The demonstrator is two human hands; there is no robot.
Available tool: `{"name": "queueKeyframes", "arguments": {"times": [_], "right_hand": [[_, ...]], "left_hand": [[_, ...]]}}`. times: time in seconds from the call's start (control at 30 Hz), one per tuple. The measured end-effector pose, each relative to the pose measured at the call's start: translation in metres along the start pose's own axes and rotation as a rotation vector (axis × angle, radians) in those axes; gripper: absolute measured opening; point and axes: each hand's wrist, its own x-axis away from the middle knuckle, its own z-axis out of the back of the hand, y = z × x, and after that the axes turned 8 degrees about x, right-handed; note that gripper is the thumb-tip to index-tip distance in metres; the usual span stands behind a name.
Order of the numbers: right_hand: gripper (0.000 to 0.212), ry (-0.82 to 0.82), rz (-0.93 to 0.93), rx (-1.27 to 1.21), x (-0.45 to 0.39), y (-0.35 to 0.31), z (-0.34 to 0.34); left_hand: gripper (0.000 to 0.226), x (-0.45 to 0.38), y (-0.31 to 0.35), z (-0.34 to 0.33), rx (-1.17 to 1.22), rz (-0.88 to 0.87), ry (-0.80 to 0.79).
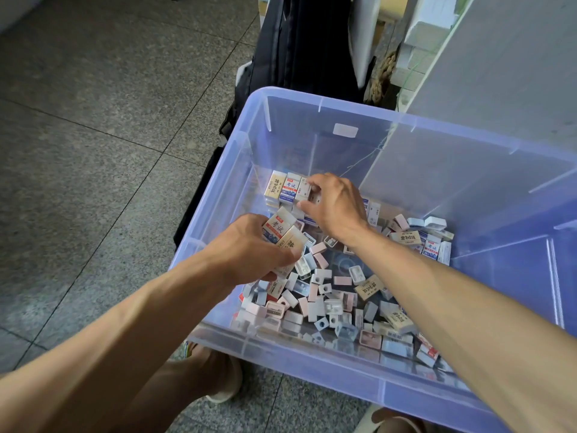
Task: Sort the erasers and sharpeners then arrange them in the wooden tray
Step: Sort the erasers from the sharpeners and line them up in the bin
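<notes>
Several erasers (282, 237) are gripped in the left hand (249, 248); one is pinched by the right hand (335, 203) at the stacked row (287, 187), frame centre. Slippage from the overfilled left grip is judged likely. Sharpeners (324, 289) are scattered in the bin (312, 101), set on a tiled floor (93, 120). No wooden tray is seen.

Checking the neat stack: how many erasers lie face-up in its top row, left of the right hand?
3: tan eraser, white eraser, third eraser pinched by the right hand. More may be hidden.
</notes>
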Motion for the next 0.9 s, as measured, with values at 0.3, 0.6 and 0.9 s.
{"name": "queueKeyframes", "arguments": {"times": [0.3,0.6,0.9], "right_hand": [[0.016,-0.469,-0.231,-0.853,0.049,0.004,0.062],[0.021,-0.65,-0.266,-1.128,0.069,-0.001,0.076],[0.012,-0.309,-0.506,-0.784,0.049,0.015,0.056]], "left_hand": [[0.018,-0.002,0.005,-0.004,0.249,0.059,-0.129],[0.019,-0.005,0.008,-0.006,0.317,0.021,-0.156],[0.013,-0.013,0.009,-0.005,0.314,0.083,-0.004]]}}
